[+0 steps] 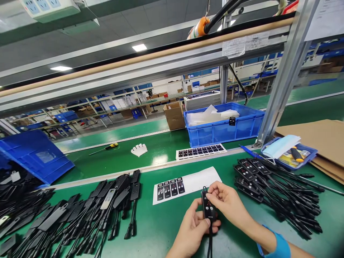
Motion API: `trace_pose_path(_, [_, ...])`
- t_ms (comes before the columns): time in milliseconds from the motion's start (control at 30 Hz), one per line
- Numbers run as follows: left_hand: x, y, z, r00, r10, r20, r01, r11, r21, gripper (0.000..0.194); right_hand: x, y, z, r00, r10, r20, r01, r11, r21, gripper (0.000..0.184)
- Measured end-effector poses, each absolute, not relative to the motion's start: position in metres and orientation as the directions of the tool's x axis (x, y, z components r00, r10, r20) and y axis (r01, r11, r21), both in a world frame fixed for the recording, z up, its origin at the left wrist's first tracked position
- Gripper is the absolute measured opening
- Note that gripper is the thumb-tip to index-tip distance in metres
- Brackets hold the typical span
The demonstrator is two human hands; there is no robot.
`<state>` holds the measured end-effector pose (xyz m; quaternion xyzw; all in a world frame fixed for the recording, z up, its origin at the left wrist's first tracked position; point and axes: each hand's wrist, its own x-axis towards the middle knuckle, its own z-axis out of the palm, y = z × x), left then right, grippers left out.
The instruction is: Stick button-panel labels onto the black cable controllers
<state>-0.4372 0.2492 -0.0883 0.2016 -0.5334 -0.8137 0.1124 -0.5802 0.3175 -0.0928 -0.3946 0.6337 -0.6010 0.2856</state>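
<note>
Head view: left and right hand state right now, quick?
Left hand: closed, holding the black device.
Right hand: touching the device's upper part; gripping or only pressing, can't tell.

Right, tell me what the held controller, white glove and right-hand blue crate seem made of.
Held controller: likely plastic, satin black, with crisp edges. White glove: probably fabric, matte, with soft fingers. Blue crate: likely moulded plastic, slightly glossy, with ribbed walls.

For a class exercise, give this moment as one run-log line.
left hand: holds black device; right hand: touches device's upper face; nearer sticker sheet: beyond hands; device piles: both sides
</note>
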Motion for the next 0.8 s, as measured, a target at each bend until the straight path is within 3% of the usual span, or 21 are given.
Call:
trace_pose_path(400, [-0.439, 0.243, -0.096, -0.887, -0.401, -0.227, 0.014, -0.516, 0.857, 0.030, -0.584, 0.314, -0.103, -0.506, -0.852, 0.135, -0.318, 0.038, -0.947, 0.025])
trace_pose_path(533, [-0.440, 0.242, -0.086, -0.877, -0.425, -0.225, 0.042, -0.533, 0.845, 0.027, -0.573, 0.314, -0.106, -0.400, -0.910, 0.104, -0.247, -0.002, -0.969, 0.041])
trace_pose_path(667, [-0.441, 0.240, -0.084, -0.849, -0.484, -0.212, 0.105, -0.547, 0.831, 0.027, -0.563, 0.317, -0.099, -0.199, -0.980, 0.028, 0.019, -0.033, -0.999, 0.069])
trace_pose_path(800, [-0.443, 0.239, -0.093, -0.806, -0.546, -0.228, 0.090, -0.495, 0.864, 0.046, -0.563, 0.317, -0.094, -0.195, -0.979, 0.065, 0.007, -0.068, -0.998, 0.045])
